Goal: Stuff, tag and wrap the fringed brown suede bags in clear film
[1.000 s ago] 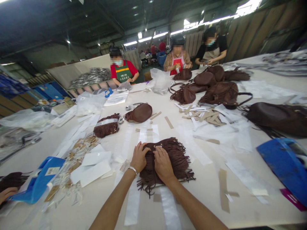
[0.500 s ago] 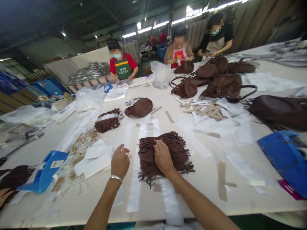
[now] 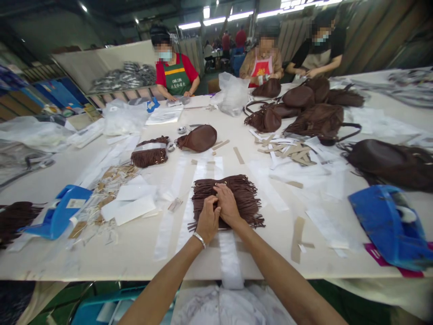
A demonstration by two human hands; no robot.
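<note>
Bag (image 3: 244, 197): brown, roughly rectangular, densely fringed; flat on table (image 3: 267, 255) before the person, long axis left to right, eyeleted edge facing away. Left hand (image 3: 208, 218): fingers curled, over bag. Right hand (image 3: 226, 201): fingers bent, on bag's middle. Whether either grips: cannot tell.

Fringed bag (image 3: 247, 198), partly hidden (its middle)

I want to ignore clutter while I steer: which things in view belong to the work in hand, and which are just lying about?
In hand:
brown fringed bag, with the left hand and right hand over it

Seemingly just lying about:
white cards
heap of strips
cloudy plastic bag
blue plastic holder, far right
</note>
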